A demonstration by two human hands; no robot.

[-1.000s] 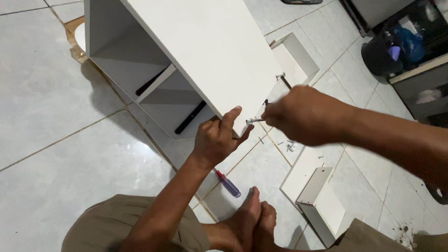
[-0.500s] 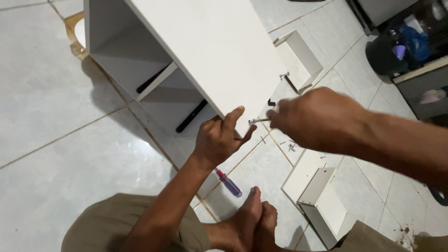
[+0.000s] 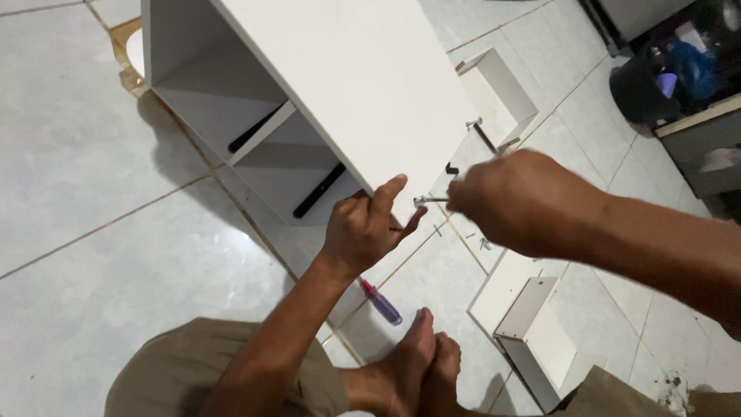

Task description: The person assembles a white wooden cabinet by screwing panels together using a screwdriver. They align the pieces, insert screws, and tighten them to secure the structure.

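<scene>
Pale grey glazed floor tiles (image 3: 85,154), smooth with thin grout lines, carry a white laminated board cabinet (image 3: 347,77), box-shaped with an inner shelf and flat matte faces. A smaller white board drawer box (image 3: 536,340) lies near the feet, well apart from the cabinet. The right hand (image 3: 521,202) is clenched round a tool whose handle is hidden; only a thin metal shaft (image 3: 431,201) shows, long axis roughly level, tip pointing left into the cabinet's near corner edge. The left hand (image 3: 367,232) grasps that corner, thumb on the top face, fingers under the edge. Against half a second earlier, both hands sit at much the same corner. A purple-handled screwdriver (image 3: 380,302) lies on the tiles, tip up-left.
</scene>
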